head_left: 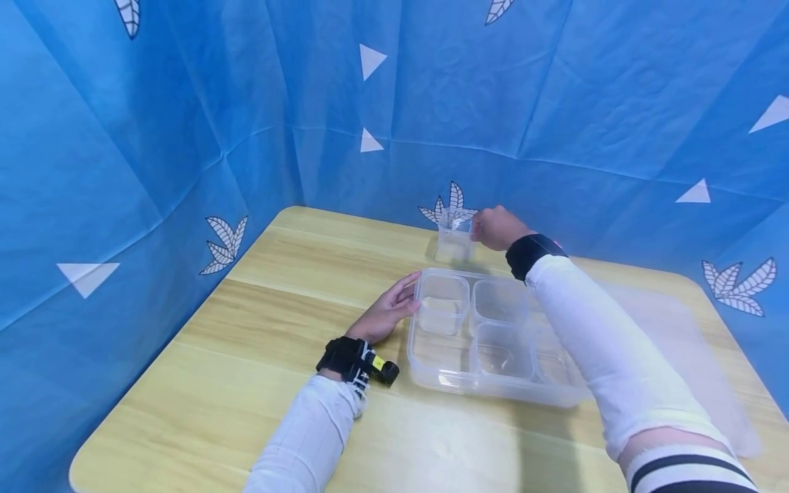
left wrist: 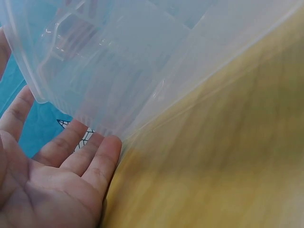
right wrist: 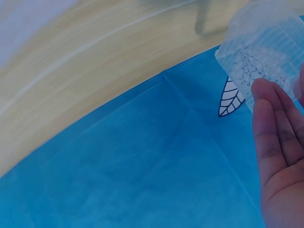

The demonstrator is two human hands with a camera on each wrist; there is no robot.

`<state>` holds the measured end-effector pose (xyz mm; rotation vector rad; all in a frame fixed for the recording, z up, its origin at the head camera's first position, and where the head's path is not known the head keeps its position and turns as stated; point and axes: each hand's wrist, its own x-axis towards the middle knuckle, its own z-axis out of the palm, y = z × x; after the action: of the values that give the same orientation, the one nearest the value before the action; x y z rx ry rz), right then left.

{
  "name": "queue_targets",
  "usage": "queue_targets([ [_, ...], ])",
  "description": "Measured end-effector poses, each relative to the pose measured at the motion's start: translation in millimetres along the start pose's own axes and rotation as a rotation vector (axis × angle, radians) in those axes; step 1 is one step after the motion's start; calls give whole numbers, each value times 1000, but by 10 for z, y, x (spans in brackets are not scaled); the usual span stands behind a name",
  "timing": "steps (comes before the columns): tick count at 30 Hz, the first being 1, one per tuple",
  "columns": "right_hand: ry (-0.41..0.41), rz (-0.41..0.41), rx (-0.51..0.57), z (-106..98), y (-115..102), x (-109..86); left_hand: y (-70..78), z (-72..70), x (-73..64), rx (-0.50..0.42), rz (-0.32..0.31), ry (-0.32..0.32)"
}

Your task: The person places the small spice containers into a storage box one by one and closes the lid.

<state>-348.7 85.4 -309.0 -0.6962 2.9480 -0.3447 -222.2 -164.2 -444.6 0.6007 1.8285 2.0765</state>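
Note:
A large clear plastic box point(head_left: 440, 380) lies on the table with several smaller clear containers inside it, one of them a small clear container point(head_left: 444, 311) in its far left corner. Against the box's left side rests my left hand point(head_left: 385, 311); in the left wrist view the fingers of that hand point(left wrist: 61, 175) are extended along the box wall point(left wrist: 142, 71). Behind the box, my right hand point(head_left: 498, 228) pinches another small clear container point(head_left: 455, 239) at its right side. The right wrist view shows fingertips point(right wrist: 266, 90) on this container point(right wrist: 266, 42). Whether its base touches the table cannot be told.
A translucent flat lid point(head_left: 696, 370) lies on the wooden table point(head_left: 246, 356) to the right, partly behind my right sleeve. A blue patterned curtain point(head_left: 394, 89) hangs close behind the table's far edge and along its left side.

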Motion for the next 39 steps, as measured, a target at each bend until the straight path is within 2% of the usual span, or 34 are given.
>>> queue_targets([
  [9,20,-17,-14,-25,-2,-59,10,18,8,0,-20,18],
  [20,42,-58,-40,-151,-43,-168,53,13,41,35,-33,44],
  [27,47,-46,-42,-190,-63,-260,58,28,44,36,-44,58],
  [31,59,-55,-52,-204,-79,-312,44,20,41,40,-27,36],
  [36,91,-87,-54,-225,-97,-364,6,-23,27,95,52,-31],
  [39,105,-100,-59,-240,-106,-396,-4,-32,13,58,91,-84],
])
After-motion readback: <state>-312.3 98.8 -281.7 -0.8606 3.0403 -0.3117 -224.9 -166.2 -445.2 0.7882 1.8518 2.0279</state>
